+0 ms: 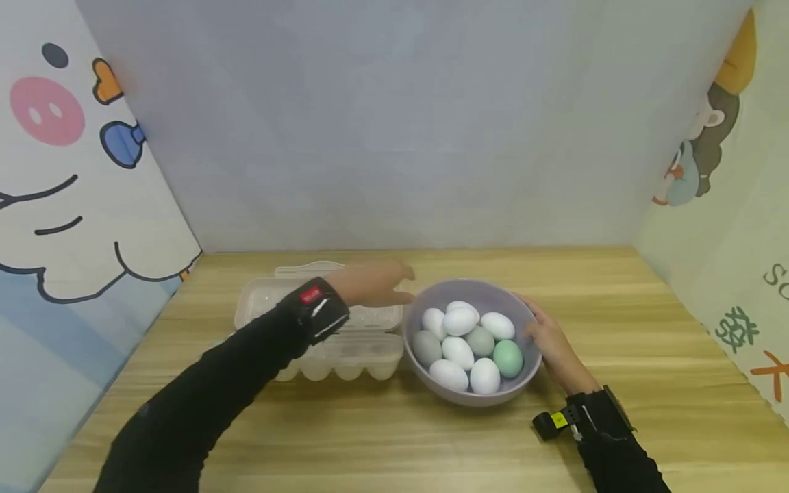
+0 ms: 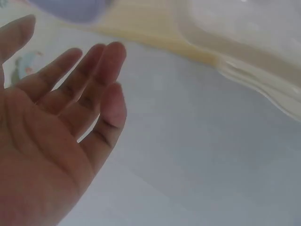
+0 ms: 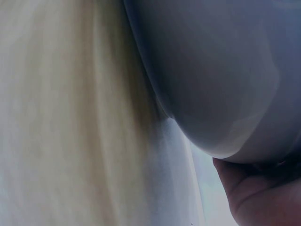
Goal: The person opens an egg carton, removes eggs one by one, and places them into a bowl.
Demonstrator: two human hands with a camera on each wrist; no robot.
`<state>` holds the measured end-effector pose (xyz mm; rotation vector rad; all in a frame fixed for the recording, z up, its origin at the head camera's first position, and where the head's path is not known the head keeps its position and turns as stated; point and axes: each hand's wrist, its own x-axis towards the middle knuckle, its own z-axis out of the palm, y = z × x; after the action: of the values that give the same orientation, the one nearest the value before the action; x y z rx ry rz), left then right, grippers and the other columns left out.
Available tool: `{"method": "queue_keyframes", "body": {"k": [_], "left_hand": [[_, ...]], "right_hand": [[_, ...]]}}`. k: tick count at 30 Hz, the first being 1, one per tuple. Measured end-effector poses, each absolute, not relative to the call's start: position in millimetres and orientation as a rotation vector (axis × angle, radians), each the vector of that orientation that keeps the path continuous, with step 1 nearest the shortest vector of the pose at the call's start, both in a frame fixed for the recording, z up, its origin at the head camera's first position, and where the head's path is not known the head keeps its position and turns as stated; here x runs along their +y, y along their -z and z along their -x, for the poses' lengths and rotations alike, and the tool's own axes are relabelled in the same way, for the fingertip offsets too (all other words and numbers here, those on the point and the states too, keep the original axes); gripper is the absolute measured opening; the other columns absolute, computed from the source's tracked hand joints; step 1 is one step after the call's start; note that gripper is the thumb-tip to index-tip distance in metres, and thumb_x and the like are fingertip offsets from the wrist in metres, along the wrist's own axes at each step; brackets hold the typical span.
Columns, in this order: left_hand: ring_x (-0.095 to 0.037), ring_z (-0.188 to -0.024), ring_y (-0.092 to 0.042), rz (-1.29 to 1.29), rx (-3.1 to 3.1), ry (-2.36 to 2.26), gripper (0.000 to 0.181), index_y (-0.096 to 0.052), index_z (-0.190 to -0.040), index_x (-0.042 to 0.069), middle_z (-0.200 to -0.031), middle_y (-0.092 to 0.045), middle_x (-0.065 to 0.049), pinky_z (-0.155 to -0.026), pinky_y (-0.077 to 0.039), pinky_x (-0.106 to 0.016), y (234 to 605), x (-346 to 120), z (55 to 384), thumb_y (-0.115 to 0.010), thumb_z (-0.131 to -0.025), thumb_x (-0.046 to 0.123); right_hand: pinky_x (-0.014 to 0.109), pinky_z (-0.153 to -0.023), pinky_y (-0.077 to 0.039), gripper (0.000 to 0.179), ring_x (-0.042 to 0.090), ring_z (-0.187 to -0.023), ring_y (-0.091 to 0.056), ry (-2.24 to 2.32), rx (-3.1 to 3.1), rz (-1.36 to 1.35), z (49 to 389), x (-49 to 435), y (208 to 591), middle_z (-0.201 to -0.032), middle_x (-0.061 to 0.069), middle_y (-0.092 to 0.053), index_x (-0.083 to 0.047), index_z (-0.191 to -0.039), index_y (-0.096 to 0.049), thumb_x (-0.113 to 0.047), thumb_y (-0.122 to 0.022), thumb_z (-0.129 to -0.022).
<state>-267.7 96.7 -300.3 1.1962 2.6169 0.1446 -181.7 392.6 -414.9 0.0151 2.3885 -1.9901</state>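
Observation:
A lavender bowl [image 1: 471, 399] filled with several eggs stands on the table. Most are white eggs [image 1: 448, 375]; a green egg [image 1: 508, 358] and grey eggs [image 1: 427, 348] lie among them. My right hand [image 1: 551, 346] grips the bowl's right rim, thumb over the inside, the other fingers mostly hidden behind the wall. Left of the bowl lies an opened clear plastic egg carton [image 1: 345, 350], cups toward me and lid at the back. Above the lid, close to the bowl's left rim, my left hand [image 1: 372, 282] has its fingers loosely extended and holds nothing. My left forearm covers part of the carton.
The wood-grain table [image 1: 308, 438] ends at a plain grey backdrop [image 1: 394, 123]. Cartoon-printed panels [image 1: 55, 205] flank it on both sides. A small black device with a yellow label [image 1: 557, 419] sticks out from the right wrist strap over the table.

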Motion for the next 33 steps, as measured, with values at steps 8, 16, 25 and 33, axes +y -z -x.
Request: {"method": "queue_keyframes", "body": {"k": [8,16,25,33], "left_hand": [[-0.030,-0.097,-0.053,-0.850,2.728,-0.221,0.043,-0.047,-0.119,0.000,-0.108,-0.055,-0.016,-0.083,-0.044,-0.046,296,-54,258,-0.053,-0.089,0.029],[-0.017,-0.059,-0.042,-0.496,2.633,-0.160,0.035,-0.050,-0.073,0.006,-0.066,-0.045,-0.002,-0.052,-0.034,-0.029,320,-128,241,-0.063,-0.077,0.038],[-0.018,-0.062,-0.040,-0.471,2.670,-0.153,0.037,-0.049,-0.072,0.007,-0.068,-0.043,-0.002,-0.055,-0.032,-0.030,329,-132,230,-0.065,-0.072,0.040],[-0.017,-0.060,-0.039,-0.513,2.705,-0.226,0.033,-0.048,-0.070,0.007,-0.067,-0.043,-0.002,-0.053,-0.033,-0.029,327,-134,227,-0.068,-0.070,0.034]], "right_hand": [[0.053,-0.101,-0.022,0.072,0.034,-0.128,-0.018,1.977,2.377,-0.030,180,391,414,-0.146,0.015,-0.018,-0.009,-0.139,-0.025,0.007,-0.036,-0.070],[0.053,-0.103,-0.017,0.072,0.033,-0.130,-0.014,2.002,2.340,-0.012,180,393,413,-0.147,0.014,-0.015,-0.009,-0.140,-0.022,0.008,-0.035,-0.070],[0.053,-0.104,-0.018,0.070,0.035,-0.131,-0.014,1.994,2.373,0.007,180,392,410,-0.146,0.016,-0.015,-0.006,-0.139,-0.021,0.007,-0.034,-0.072],[0.051,-0.106,-0.014,0.068,0.035,-0.131,-0.013,2.001,2.360,0.034,180,391,410,-0.146,0.017,-0.013,-0.003,-0.139,-0.019,0.008,-0.033,-0.074]]}}
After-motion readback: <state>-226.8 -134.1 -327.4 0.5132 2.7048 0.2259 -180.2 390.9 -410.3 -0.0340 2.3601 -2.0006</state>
